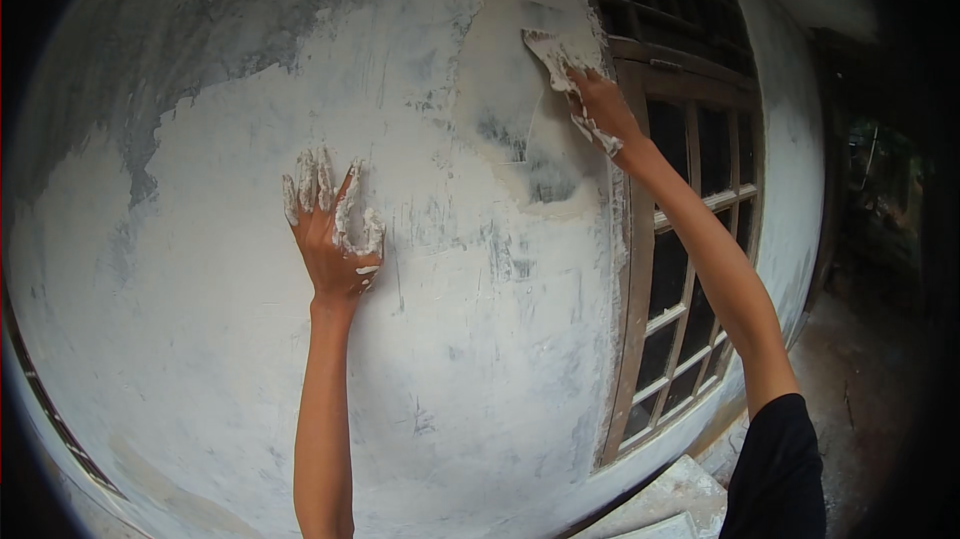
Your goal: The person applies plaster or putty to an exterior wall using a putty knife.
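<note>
My right hand (600, 111), smeared with white putty, grips a putty knife (547, 57) up near the window side of the wall. The knife's wide blade lies against the wall (420, 309) in a patch of damp, beige-looking putty (490, 69). Lower and to the left, my left hand (333, 229) is stretched toward the wall with its fingers apart, and it seems to rest on the surface. Thick white putty coats its fingers and thumb. The handle of the knife is mostly hidden in my right hand.
Right of the wall stands a wooden door or window frame (625, 339) with dark panes and white-smeared bars. Dark grey uncoated wall (220, 9) shows at upper left. Below right lies a pale, putty-stained board (665, 499). A dim passage (870, 339) opens at far right.
</note>
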The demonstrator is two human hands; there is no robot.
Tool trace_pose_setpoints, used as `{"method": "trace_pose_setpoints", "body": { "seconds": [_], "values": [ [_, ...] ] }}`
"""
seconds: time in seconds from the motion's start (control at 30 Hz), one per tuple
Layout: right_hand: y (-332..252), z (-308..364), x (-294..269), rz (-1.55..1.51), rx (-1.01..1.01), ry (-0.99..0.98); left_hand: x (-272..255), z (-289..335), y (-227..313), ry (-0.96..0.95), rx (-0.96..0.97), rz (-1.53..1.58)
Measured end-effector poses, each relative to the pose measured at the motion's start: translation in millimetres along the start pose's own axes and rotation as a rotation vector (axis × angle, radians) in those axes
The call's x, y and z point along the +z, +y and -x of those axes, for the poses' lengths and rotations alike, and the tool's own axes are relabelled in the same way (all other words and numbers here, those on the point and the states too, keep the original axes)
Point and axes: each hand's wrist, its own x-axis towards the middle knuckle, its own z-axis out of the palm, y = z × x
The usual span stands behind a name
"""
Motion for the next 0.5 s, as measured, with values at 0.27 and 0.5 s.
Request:
{"method": "trace_pose_setpoints", "body": {
  "seconds": [0.27, 0.5],
  "values": [
    [-122.4, 196.2, -37.5, -0.155, -0.250, -0.359, -0.5, -0.5, 1.3, -0.006, 0.015, -0.018],
    [-75.3, 56.1, -42.5, -0.132, 0.055, -0.003, -1.4, 0.0, -2.0, 0.028, -0.005, -0.055]
  ]
}}
